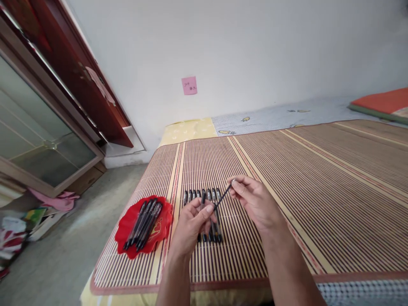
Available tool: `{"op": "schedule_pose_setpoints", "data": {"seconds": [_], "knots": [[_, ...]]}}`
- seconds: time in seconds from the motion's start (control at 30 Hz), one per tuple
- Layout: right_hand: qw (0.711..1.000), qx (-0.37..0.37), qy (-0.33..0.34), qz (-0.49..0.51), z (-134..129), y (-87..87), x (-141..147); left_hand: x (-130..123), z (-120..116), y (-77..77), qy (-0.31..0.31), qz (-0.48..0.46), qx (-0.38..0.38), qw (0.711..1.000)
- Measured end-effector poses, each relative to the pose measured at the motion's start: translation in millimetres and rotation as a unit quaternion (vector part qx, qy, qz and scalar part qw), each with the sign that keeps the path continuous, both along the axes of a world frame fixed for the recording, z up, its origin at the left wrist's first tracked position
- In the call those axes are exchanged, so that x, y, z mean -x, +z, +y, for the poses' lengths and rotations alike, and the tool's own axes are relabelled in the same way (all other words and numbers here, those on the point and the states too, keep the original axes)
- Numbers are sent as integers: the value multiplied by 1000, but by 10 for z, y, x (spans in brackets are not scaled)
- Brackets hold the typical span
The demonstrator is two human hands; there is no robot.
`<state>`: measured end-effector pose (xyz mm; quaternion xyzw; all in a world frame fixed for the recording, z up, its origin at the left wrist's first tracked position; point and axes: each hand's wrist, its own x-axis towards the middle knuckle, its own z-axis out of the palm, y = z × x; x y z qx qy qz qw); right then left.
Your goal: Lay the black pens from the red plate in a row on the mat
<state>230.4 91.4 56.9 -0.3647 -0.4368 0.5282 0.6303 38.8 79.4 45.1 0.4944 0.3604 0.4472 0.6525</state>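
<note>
My left hand [194,219] is closed around a black pen [203,197], whose dark end stands up between the fingers. A thin dark rod like a pen refill [224,196] slants up from the left fingertips to my right hand [251,199], which pinches its upper end between thumb and fingers. Behind and below the left hand, several black-capped gel pens [213,195] lie side by side in a row on the striped mat [242,246]; the hand hides their middles. To the left, a red scalloped plate [123,227] holds several more black pens [145,225] in a pile.
The mat lies over a bed with a yellow and blue patterned sheet [267,119]. A folded orange cloth [382,102] is at the far right. A pink note [189,85] is on the white wall. At left are a glass-panelled door [35,131] and items on the floor.
</note>
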Motion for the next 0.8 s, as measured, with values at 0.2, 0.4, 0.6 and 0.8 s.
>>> {"op": "schedule_pose_setpoints", "data": {"seconds": [0.2, 0.4, 0.6, 0.8], "knots": [[998, -19, 32, -47, -20, 24, 29, 15, -18, 0, -5, 3, -10, 1000], [995, -36, 87, -37, -103, 137, 14, -26, -31, 8, -26, -25, -4, 999], [997, -41, 60, -25, -125, 196, 88, -134, -73, 28, -27, -28, -13, 999], [996, -35, 41, -76, -123, 179, 123, -149, -79, 86, 18, 13, -56, 998]]}}
